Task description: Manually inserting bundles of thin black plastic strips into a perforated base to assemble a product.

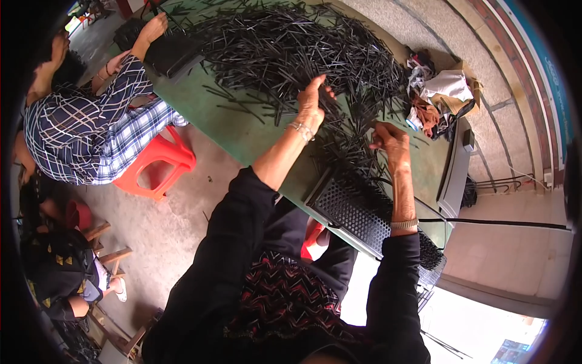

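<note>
A large heap of thin black plastic sticks (285, 42) covers the far part of the green table (236, 124). My left hand (311, 104), with bracelets at the wrist, reaches the heap's near edge, its fingers closed around some of the sticks. To its right, my right hand (393, 145) has curled fingers pinched together beside the loose sticks; whatever they hold is too small to make out. Below both hands, at the table's near edge, lies a black perforated rack (351, 206). Many sticks stand packed in its holes, partly hidden by my right forearm.
A bag and crumpled cloths (445, 91) lie at the table's right end. A black cable (497, 224) runs off to the right. At the left, a person in a checked shirt (85, 130) sits on a red plastic stool (160, 164), near another dark rack (173, 60).
</note>
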Action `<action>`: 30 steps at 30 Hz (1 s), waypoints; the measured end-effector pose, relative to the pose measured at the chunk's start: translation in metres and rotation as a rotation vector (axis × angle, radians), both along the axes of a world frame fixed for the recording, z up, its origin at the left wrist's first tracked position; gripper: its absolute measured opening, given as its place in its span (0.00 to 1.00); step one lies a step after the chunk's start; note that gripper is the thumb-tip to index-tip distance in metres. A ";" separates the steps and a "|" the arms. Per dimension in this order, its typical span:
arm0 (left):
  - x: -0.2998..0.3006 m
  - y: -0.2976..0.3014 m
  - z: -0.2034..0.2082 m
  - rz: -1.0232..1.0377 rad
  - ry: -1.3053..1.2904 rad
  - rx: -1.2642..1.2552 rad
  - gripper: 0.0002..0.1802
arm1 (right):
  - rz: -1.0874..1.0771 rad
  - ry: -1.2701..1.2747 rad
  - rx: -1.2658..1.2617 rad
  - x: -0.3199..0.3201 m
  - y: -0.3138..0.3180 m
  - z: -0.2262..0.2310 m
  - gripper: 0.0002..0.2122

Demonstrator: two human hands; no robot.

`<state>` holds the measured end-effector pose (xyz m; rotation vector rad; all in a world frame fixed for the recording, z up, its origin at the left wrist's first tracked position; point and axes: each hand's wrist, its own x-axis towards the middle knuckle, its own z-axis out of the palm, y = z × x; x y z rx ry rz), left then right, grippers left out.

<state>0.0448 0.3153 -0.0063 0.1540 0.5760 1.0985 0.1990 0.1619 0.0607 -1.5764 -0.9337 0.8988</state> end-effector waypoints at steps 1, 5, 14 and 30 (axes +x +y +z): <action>-0.005 0.000 -0.003 -0.028 -0.012 0.011 0.12 | -0.045 -0.033 0.010 0.005 -0.003 0.005 0.10; 0.000 -0.025 0.001 -0.260 -0.015 0.033 0.18 | -0.154 -0.040 0.149 -0.008 0.020 0.006 0.11; 0.001 -0.047 -0.019 -0.313 0.069 0.042 0.09 | 0.033 -1.126 0.247 -0.056 0.039 -0.043 0.07; -0.013 -0.078 -0.025 0.211 1.258 0.790 0.16 | 0.031 -0.275 0.334 -0.090 0.086 -0.054 0.55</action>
